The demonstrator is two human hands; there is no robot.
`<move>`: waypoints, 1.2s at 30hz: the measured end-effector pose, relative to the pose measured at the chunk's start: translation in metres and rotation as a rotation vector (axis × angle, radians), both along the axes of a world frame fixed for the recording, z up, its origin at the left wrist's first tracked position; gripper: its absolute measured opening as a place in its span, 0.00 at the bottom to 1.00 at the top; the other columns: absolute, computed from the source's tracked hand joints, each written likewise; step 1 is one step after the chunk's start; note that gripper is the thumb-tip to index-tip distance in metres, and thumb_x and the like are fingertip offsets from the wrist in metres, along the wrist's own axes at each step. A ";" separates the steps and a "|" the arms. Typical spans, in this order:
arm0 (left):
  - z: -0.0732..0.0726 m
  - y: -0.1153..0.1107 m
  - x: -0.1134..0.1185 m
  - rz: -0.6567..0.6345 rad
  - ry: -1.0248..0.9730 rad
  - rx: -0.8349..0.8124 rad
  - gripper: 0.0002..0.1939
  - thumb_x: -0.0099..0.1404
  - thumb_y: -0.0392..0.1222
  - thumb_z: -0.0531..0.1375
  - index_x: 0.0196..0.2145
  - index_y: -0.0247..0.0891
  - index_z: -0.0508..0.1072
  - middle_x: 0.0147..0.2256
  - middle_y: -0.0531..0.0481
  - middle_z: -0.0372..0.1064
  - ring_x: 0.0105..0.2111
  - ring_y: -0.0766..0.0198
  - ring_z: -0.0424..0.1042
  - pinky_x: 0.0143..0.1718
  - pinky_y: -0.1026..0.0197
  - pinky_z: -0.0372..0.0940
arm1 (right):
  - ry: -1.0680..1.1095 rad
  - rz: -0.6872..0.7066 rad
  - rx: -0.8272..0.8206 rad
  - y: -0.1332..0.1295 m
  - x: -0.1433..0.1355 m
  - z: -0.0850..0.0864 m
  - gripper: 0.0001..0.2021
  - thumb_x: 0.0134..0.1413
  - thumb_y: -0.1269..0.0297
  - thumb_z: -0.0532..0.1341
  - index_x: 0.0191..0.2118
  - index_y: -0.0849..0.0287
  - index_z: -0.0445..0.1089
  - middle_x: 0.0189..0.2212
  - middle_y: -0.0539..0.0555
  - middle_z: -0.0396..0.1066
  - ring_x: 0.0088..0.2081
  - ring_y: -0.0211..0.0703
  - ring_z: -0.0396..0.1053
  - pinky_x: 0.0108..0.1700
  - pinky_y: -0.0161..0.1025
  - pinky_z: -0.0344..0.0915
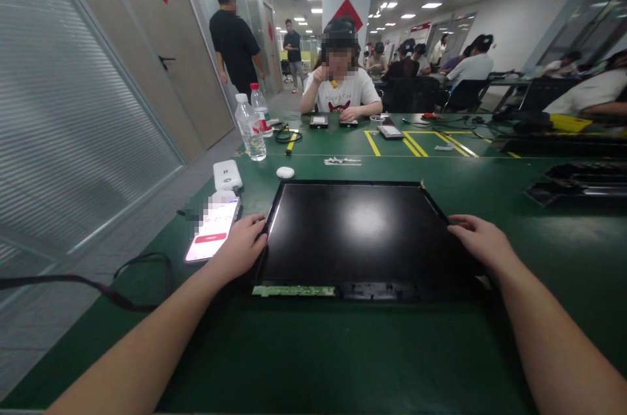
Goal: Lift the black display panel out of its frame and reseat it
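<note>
A black display panel [353,232] lies screen up on the green table, with light reflected in its middle. Along its near edge on the left runs a narrow green circuit board [294,291]. My left hand [245,242] grips the panel's left edge, fingers on the rim. On the opposite side, my right hand [482,242] holds the right edge, with its thumb on the frame and fingertips partly hidden. A lit phone [213,229] lies just left of my left hand.
Beyond the phone are a white power bank [227,175], a white oval case [285,172] and water bottles [251,131]. A person [343,85] sits across the table [313,356] near small drives. Black parts [582,183] lie at the right.
</note>
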State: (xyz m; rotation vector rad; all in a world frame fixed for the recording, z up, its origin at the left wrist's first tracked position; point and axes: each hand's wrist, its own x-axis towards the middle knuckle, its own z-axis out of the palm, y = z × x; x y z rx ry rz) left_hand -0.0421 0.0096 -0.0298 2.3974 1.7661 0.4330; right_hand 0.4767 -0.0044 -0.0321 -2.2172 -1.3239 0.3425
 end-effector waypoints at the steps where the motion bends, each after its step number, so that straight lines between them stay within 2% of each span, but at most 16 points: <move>1: 0.001 0.000 0.001 -0.002 -0.012 0.000 0.26 0.68 0.43 0.50 0.53 0.28 0.81 0.60 0.27 0.73 0.60 0.37 0.71 0.62 0.37 0.65 | -0.002 0.015 -0.016 0.000 0.000 -0.001 0.17 0.49 0.57 0.63 0.43 0.55 0.80 0.36 0.58 0.80 0.38 0.54 0.76 0.42 0.47 0.68; 5: 0.007 -0.002 0.003 0.004 -0.116 -0.019 0.24 0.67 0.43 0.52 0.49 0.33 0.83 0.60 0.31 0.74 0.59 0.38 0.72 0.63 0.39 0.65 | -0.030 0.045 -0.032 0.001 -0.004 -0.002 0.19 0.52 0.57 0.62 0.47 0.57 0.80 0.36 0.58 0.79 0.39 0.54 0.76 0.41 0.45 0.69; 8: 0.013 -0.005 0.005 0.045 -0.249 -0.055 0.24 0.66 0.45 0.53 0.50 0.33 0.83 0.61 0.33 0.73 0.61 0.39 0.71 0.65 0.40 0.63 | -0.050 0.041 -0.055 0.001 -0.007 -0.001 0.20 0.54 0.58 0.62 0.50 0.59 0.80 0.38 0.58 0.79 0.40 0.53 0.76 0.41 0.44 0.68; 11: 0.020 -0.010 0.007 0.144 -0.439 -0.089 0.23 0.66 0.45 0.56 0.53 0.38 0.83 0.60 0.40 0.76 0.62 0.41 0.71 0.66 0.42 0.61 | -0.081 0.032 -0.078 0.000 -0.009 0.001 0.22 0.54 0.58 0.62 0.52 0.60 0.79 0.39 0.59 0.79 0.41 0.53 0.76 0.41 0.44 0.68; 13: 0.024 -0.014 0.010 0.251 -0.599 -0.134 0.21 0.66 0.45 0.59 0.54 0.43 0.83 0.58 0.46 0.78 0.60 0.43 0.73 0.65 0.44 0.63 | -0.093 0.028 -0.083 0.000 -0.010 0.001 0.22 0.54 0.58 0.62 0.53 0.60 0.79 0.40 0.59 0.79 0.41 0.53 0.76 0.41 0.44 0.68; 15: 0.028 -0.018 0.015 0.371 -0.772 -0.210 0.20 0.67 0.46 0.62 0.55 0.46 0.82 0.55 0.47 0.80 0.56 0.45 0.77 0.60 0.48 0.69 | -0.100 0.026 -0.084 0.000 -0.009 0.000 0.23 0.54 0.57 0.62 0.53 0.60 0.78 0.41 0.60 0.79 0.42 0.54 0.76 0.41 0.44 0.68; 18: 0.034 -0.023 0.024 0.509 -1.049 -0.377 0.22 0.69 0.43 0.64 0.59 0.45 0.79 0.46 0.45 0.84 0.44 0.50 0.83 0.42 0.56 0.77 | -0.109 0.027 -0.085 0.001 -0.008 -0.002 0.23 0.54 0.57 0.62 0.53 0.60 0.78 0.41 0.60 0.79 0.42 0.54 0.76 0.41 0.44 0.68; 22: 0.044 -0.028 0.037 0.610 -1.276 -0.494 0.25 0.70 0.35 0.63 0.64 0.44 0.75 0.33 0.47 0.84 0.27 0.56 0.82 0.25 0.61 0.75 | -0.115 0.032 -0.073 0.002 -0.005 -0.005 0.23 0.53 0.57 0.62 0.52 0.59 0.79 0.39 0.59 0.78 0.40 0.54 0.76 0.40 0.44 0.68; 26: 0.053 -0.031 0.046 0.683 -1.364 -0.467 0.26 0.70 0.30 0.62 0.64 0.39 0.74 0.26 0.49 0.82 0.21 0.61 0.79 0.20 0.65 0.72 | -0.122 0.037 -0.067 0.002 -0.003 -0.007 0.22 0.53 0.57 0.61 0.52 0.60 0.78 0.39 0.59 0.78 0.39 0.53 0.75 0.40 0.44 0.68; 30: 0.052 -0.031 0.048 0.649 -1.438 -0.462 0.24 0.70 0.29 0.61 0.62 0.38 0.76 0.28 0.48 0.82 0.21 0.61 0.80 0.21 0.66 0.73 | -0.114 0.041 -0.080 0.002 -0.004 -0.007 0.23 0.55 0.57 0.61 0.53 0.61 0.78 0.40 0.60 0.78 0.40 0.52 0.75 0.40 0.44 0.67; 36: 0.043 -0.027 0.044 0.549 -1.516 -0.504 0.26 0.70 0.31 0.60 0.64 0.37 0.72 0.30 0.46 0.83 0.24 0.58 0.82 0.23 0.63 0.75 | -0.126 0.050 -0.082 0.002 -0.005 -0.006 0.23 0.55 0.56 0.61 0.53 0.61 0.77 0.41 0.60 0.78 0.40 0.52 0.75 0.40 0.44 0.67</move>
